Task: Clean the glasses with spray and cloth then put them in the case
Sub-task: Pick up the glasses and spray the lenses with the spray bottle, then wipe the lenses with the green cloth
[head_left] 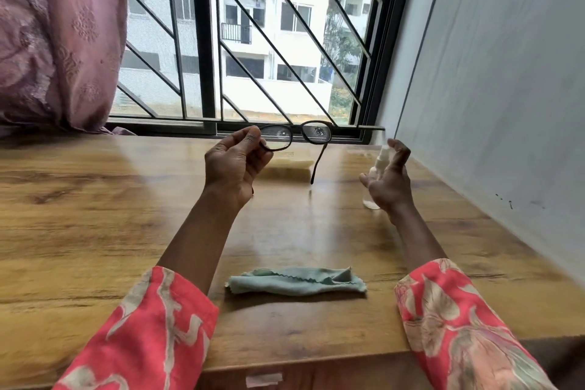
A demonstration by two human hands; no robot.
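While the person sits at the wooden table (95, 231), one pair of glasses (296, 136) is held up above the far half of the tabletop, in front of the barred window (253, 41). Frame: dark, thin, rounded-rectangular rims. Both lenses carry scattered droplets. One temple arm hangs down open on the right side; the other is hidden behind the left hand (234, 168).

Left hand: thumb and forefinger pinched on the left end of the frame, remaining fingers curled loosely toward the palm.

One small spray bottle (376, 174): clear plastic, slim cylinder, white nozzle on top, standing upright on the table at the right. Right hand (389, 180): fingers spread and slightly curved, just beside the bottle and partly in front of it. Contact cannot be confirmed; nothing is gripped.

One cloth (297, 280): pale green, soft, zigzag-cut edge, lying crumpled in a long flat heap on the near part of the table, between the two forearms.

One pale cream, flat, oblong object (291, 166) lies on the table beneath the glasses, blurred; possibly the case.

Table surface: brown wood grain, smooth with a slight sheen. Two sleeves (152, 332): red-pink fabric, pale floral print.
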